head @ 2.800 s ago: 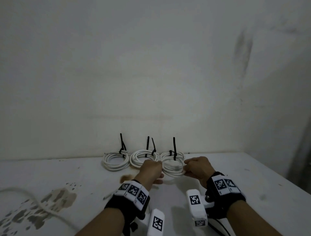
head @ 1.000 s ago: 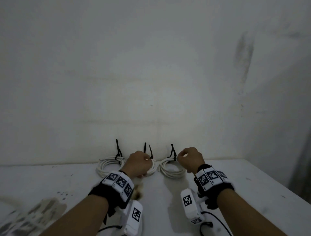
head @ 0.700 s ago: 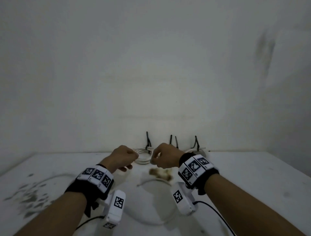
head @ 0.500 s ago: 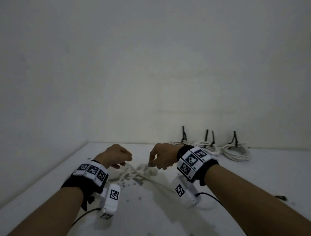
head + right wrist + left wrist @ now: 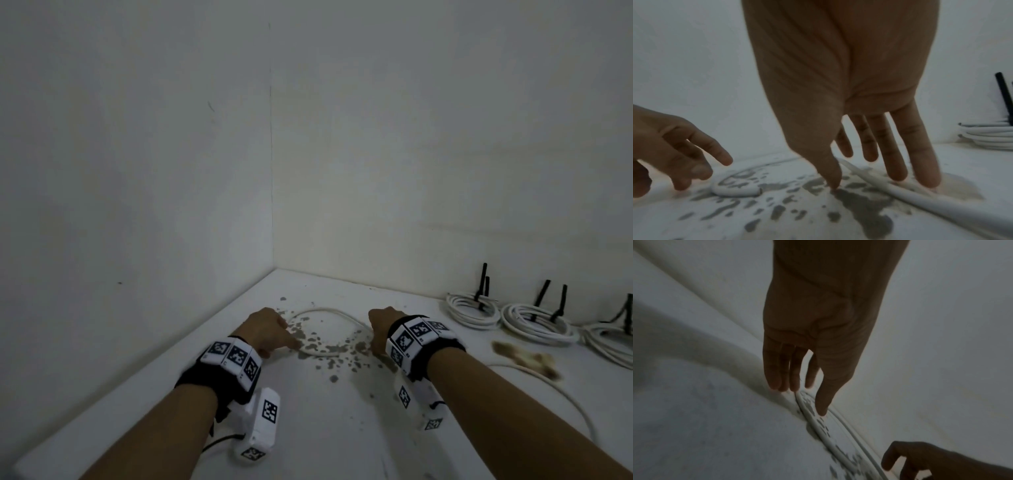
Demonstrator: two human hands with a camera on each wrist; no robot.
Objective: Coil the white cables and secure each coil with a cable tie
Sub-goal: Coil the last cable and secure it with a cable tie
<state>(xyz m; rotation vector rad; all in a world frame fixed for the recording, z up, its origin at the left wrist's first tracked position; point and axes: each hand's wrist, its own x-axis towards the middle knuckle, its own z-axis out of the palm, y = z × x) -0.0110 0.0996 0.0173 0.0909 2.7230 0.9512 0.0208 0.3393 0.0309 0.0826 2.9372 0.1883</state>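
Observation:
A loose white cable lies in an open loop on the white table near the corner, and its tail runs off to the right. My left hand reaches down beside the cable's end, fingers straight, one fingertip close to or on the cable. My right hand hovers with straight fingers over another stretch of the cable, thumb on one side, fingers on the other. Neither hand grips it. Three tied coils with black cable ties stand along the back wall.
Two walls meet in a corner just behind the loop, and the left wall runs along the table's side. Grey chipped patches dot the table under the cable. A brown stain lies in front of the coils.
The view has swung left, away from the three tied coils. Both hands left the coils, moved to the loose cable near the corner and uncurled from fists to straight fingers.

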